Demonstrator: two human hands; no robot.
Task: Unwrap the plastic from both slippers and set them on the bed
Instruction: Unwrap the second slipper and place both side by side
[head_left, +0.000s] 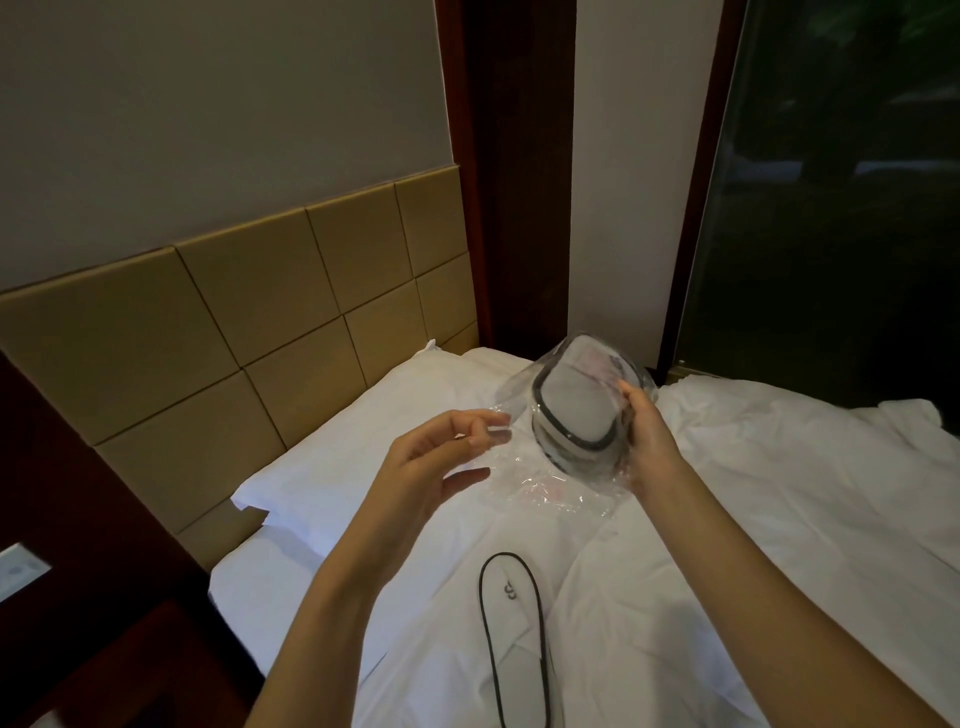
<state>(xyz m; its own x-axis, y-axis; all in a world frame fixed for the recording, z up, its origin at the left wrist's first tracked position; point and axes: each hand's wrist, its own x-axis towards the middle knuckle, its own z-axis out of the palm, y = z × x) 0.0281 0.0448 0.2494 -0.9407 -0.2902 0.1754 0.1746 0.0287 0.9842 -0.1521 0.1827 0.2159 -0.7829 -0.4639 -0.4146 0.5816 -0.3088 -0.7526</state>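
The wrapped slipper (576, 410), white with a black rim, is held up over the bed (779, 519), tilted with its sole towards us. The right hand (649, 436) grips its right edge through the plastic (545, 488), fingers curled round it. The loose end of that clear bag hangs down and to the left, where the left hand (426, 462) meets it with its fingertips. Its thumb stands apart, and I cannot tell whether it has hold of the film. Below the hands, nearer to us, the bare slipper (514, 639) lies flat on the rumpled white cover. A pillow (332, 467) lies to the left against the tan padded headboard (234, 338). A dark window (831, 208) stands on the right.
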